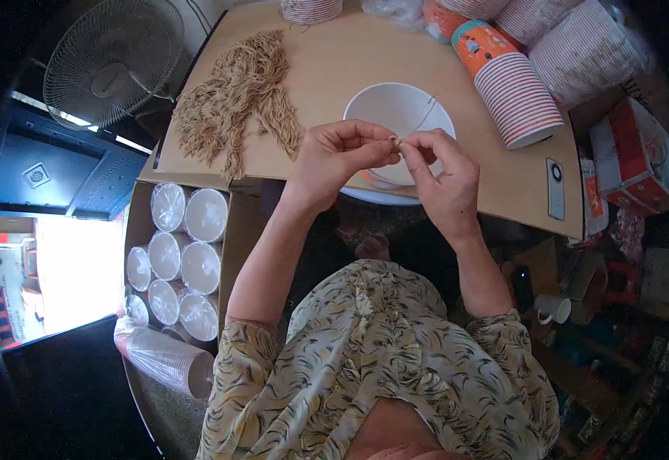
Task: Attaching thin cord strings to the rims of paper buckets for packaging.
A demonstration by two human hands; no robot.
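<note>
My left hand [334,161] and my right hand [448,180] meet over the table's near edge, thumb and fingertips pinched together. Between the fingertips is a bit of thin tan cord [397,142]. A round white paper bucket [373,102] stands right behind and below my fingers, its mouth turned upward. A strand of cord [428,113] hangs over the bucket's far right rim and runs inside. My hands cover the bucket's front part. To the left, a loose heap of tan twisted cords [235,100] lies on the table.
Nested paper buckets with orange print [515,96] lie at the table's far right. A flat metal piece [555,188] rests near its right edge. At lower left, a cardboard box [231,230] holds several wrapped cup stacks [200,268]. A fan [112,69] stands behind left.
</note>
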